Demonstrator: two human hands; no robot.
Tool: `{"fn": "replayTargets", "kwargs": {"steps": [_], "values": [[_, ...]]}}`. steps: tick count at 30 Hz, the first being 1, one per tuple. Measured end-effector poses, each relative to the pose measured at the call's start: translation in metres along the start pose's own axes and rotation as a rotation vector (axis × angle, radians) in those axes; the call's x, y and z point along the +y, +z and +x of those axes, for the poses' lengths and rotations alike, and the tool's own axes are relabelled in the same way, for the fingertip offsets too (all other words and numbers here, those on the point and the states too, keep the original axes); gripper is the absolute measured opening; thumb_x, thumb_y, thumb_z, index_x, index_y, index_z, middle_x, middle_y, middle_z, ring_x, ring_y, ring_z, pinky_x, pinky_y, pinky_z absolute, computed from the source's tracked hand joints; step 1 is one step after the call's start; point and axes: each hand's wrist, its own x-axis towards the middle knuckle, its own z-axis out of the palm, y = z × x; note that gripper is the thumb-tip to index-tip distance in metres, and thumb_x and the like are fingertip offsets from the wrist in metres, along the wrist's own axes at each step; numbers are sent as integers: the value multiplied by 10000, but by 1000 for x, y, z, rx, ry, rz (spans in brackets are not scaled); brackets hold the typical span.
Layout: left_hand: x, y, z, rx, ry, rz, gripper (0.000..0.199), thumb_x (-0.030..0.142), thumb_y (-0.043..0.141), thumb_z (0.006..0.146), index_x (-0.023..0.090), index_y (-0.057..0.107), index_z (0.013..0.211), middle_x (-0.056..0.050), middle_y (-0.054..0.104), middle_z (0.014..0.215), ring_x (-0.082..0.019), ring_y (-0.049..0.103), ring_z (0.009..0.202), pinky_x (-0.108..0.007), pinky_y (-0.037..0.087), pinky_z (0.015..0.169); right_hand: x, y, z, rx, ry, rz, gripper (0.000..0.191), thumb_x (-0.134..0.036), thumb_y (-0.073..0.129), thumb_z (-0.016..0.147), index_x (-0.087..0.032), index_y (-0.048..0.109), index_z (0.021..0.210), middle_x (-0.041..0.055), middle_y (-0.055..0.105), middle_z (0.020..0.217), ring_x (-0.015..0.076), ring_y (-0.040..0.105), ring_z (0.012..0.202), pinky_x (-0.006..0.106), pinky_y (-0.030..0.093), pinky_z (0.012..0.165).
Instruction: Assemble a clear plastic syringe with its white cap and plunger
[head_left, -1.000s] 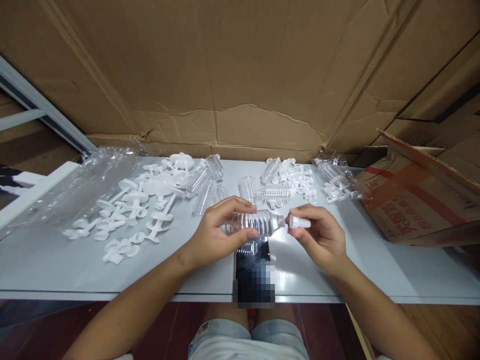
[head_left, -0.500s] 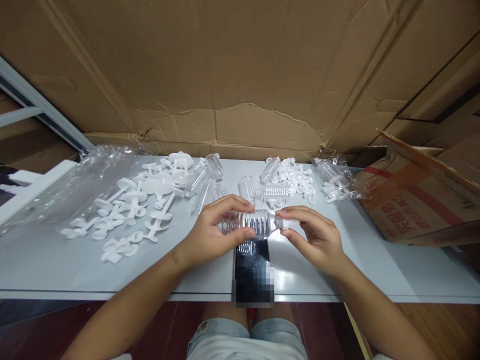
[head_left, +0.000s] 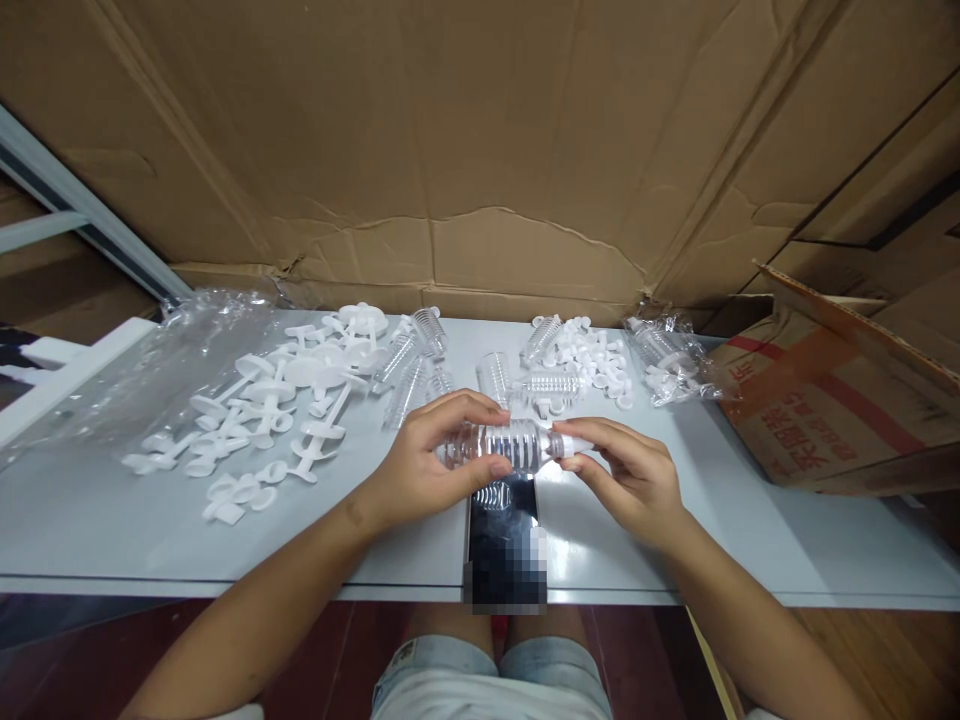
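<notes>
A clear ribbed plastic bottle [head_left: 523, 446] lies sideways in the air above a dark phone [head_left: 501, 545]. My left hand [head_left: 439, 455] is wrapped around its base end, thumb in front and fingers behind. At the bottle's neck, my right hand [head_left: 630, 470] pinches a white cap [head_left: 574, 446] between thumb and fingertips. Just behind my hands, more clear ribbed bottles [head_left: 551, 384] lie beside a pile of small white caps [head_left: 596, 360].
White disc-shaped plastic parts [head_left: 322, 370] are heaped on the grey table [head_left: 360, 555] at left, beside clear plastic wrap [head_left: 172, 370]. A bag of parts [head_left: 667, 355] and an open cardboard box [head_left: 832, 400] stand right. Tall cardboard [head_left: 480, 130] closes off the back.
My right fingers have shifted slightly at the white cap on the bottle's neck. My left hand and the bottle stay almost where they were.
</notes>
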Motion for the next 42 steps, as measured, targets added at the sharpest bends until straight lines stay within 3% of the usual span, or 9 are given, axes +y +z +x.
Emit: {"fn": "replayTargets", "kwargs": {"steps": [7,15,20,24,27,30,36,42], "values": [[-5,2,0,21,162,78,276,258,721,736,182,621,981,-74,663,956,-175,625,898,-301,518,741,0,1,0,19,18,-34,285,-182,654,814,-246,662,1091,35,722,926,156,676,790,270,557,709],[-2,2,3,18,399,225,364,283,739,724,148,590,1028,-99,656,956,-175,645,875,-305,559,728,0,0,-1,6,158,81,186,-262,641,830,-214,684,1005,39,730,801,163,689,685,273,545,610],[-6,-2,2,-7,585,417,446,329,737,726,142,559,1089,-123,639,1006,-180,648,884,-295,577,696,-2,-1,2,-29,261,233,175,-297,637,834,-194,688,966,23,706,683,142,666,584,255,528,553],[-8,-4,2,-32,756,590,353,246,739,727,151,570,1022,-99,643,1001,-171,629,840,-304,580,660,-4,0,4,-34,399,429,204,-357,607,851,-174,693,881,4,659,569,125,629,495,248,521,504],[-8,-2,3,6,835,669,314,194,748,708,160,579,971,-82,641,991,-170,620,830,-297,581,641,-5,3,3,20,415,480,220,-371,607,849,-170,697,851,4,652,553,124,612,473,256,522,489],[-8,1,2,28,768,647,339,244,734,733,165,567,1017,-84,622,1003,-168,618,858,-303,583,665,-4,6,1,84,384,452,177,-332,633,835,-183,698,902,1,662,566,125,621,500,258,532,514],[-4,2,0,23,572,461,447,320,733,729,187,539,1109,-96,600,1040,-156,621,875,-277,570,682,-2,7,-4,87,300,356,161,-286,625,846,-215,690,974,-8,680,625,116,641,543,239,540,535],[3,-2,1,-95,283,136,391,236,755,708,182,563,1043,-83,598,1030,-158,613,924,-284,537,773,-3,4,-1,69,62,53,168,-282,624,847,-216,693,984,47,734,800,152,679,653,268,548,591]]}}
